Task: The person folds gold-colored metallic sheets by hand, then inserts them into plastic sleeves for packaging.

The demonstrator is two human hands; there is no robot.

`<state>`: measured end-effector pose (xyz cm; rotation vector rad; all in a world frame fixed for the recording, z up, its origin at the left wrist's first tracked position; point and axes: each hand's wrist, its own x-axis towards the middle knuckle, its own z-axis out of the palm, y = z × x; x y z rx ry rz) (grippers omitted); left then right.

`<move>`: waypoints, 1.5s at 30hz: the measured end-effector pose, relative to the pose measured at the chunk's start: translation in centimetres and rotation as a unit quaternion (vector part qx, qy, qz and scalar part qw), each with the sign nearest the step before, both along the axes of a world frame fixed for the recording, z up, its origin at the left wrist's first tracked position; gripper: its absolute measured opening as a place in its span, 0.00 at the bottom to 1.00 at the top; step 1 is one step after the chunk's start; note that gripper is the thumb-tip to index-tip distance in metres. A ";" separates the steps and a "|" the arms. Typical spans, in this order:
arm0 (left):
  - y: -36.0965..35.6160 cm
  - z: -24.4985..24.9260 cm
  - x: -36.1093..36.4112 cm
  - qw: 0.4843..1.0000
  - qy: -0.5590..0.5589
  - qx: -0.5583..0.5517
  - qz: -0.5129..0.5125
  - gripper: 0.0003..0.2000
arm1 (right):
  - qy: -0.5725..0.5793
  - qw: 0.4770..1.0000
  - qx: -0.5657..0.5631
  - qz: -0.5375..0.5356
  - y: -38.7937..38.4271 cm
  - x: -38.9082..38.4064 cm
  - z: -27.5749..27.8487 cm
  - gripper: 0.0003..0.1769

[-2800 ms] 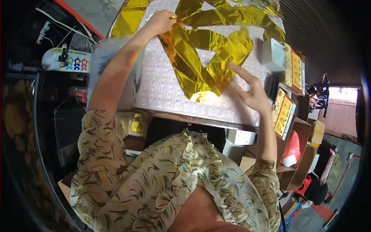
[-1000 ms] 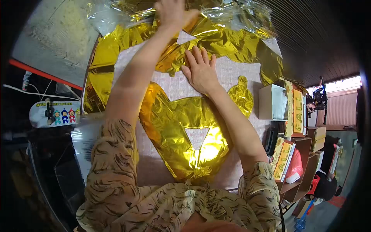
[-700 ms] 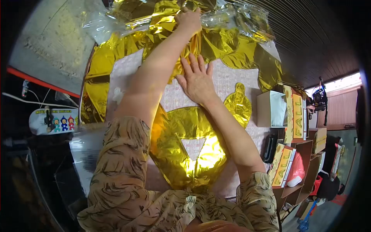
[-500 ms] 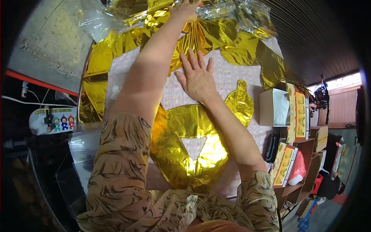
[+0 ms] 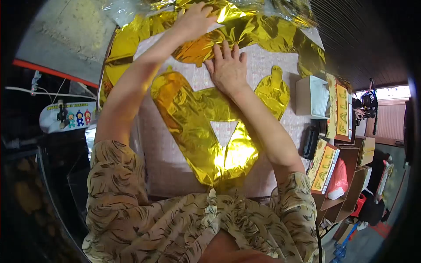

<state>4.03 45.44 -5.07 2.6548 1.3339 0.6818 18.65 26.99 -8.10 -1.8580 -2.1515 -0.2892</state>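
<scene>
A flat gold foil piece shaped like a letter A [image 5: 193,127], with a small triangular gap, lies on the patterned cloth [image 5: 162,175] in front of me. Further gold foil [image 5: 276,35] lies in a band across the far side of the table. My left hand [image 5: 195,19] is over this far foil, fingers spread; whether its fingertips touch it is unclear. Nearer the middle, my right hand [image 5: 229,70] rests palm down, its fingers apart and their tips at the near edge of the far foil.
Clear plastic wrapping [image 5: 298,13] lies at the far edge. Right of the cloth stand a white box [image 5: 312,97], a black object [image 5: 310,139] and cardboard boxes [image 5: 343,109]. A white board with cartoon figures [image 5: 68,117] is at the left.
My left hand has drawn back slightly toward me and left. The orange-tinted far foil has shifted left, and the view has moved, showing more of the A-shaped foil's left side.
</scene>
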 end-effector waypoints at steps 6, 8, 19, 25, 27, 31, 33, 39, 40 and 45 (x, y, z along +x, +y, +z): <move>-6.5 -2.8 -0.6 0.990 0.105 0.052 0.078 0.31 | -0.001 1.000 -0.012 -0.014 -0.8 0.0 0.5 0.35; -4.1 -3.0 -1.1 0.987 0.146 0.003 0.064 0.31 | 0.003 0.999 -0.028 -0.020 0.6 -0.3 0.2 0.35; 3.0 -0.6 -2.5 0.949 -0.138 -0.067 0.277 0.21 | 0.023 0.999 -0.035 0.000 0.2 -0.2 0.2 0.34; 10.0 -1.0 -4.1 0.935 -0.132 -0.198 0.263 0.18 | 0.046 0.999 -0.004 0.008 0.4 -0.1 -0.4 0.32; 11.4 -0.7 -3.8 0.959 0.004 -0.122 0.255 0.21 | 0.050 0.999 -0.003 0.004 0.6 0.0 0.2 0.31; 11.8 1.9 -2.4 0.933 -0.174 -0.217 0.230 0.34 | 0.049 0.998 0.034 -0.009 2.1 -0.8 -0.3 0.28; 8.6 1.2 -3.2 0.934 -0.274 -0.164 0.160 0.28 | 0.035 0.998 0.041 -0.026 2.7 -1.4 -0.2 0.26; -2.7 1.0 0.0 0.986 0.043 -0.020 0.161 0.26 | 0.035 0.996 0.075 -0.021 3.2 -1.5 -0.3 0.24; -5.6 0.7 0.3 0.981 0.119 -0.022 0.151 0.27 | 0.028 0.997 0.062 -0.028 3.2 -1.7 -0.2 0.23; -6.7 -3.0 1.4 0.984 0.070 -0.088 0.140 0.29 | 0.056 0.997 -0.042 -0.019 2.7 -1.1 0.4 0.29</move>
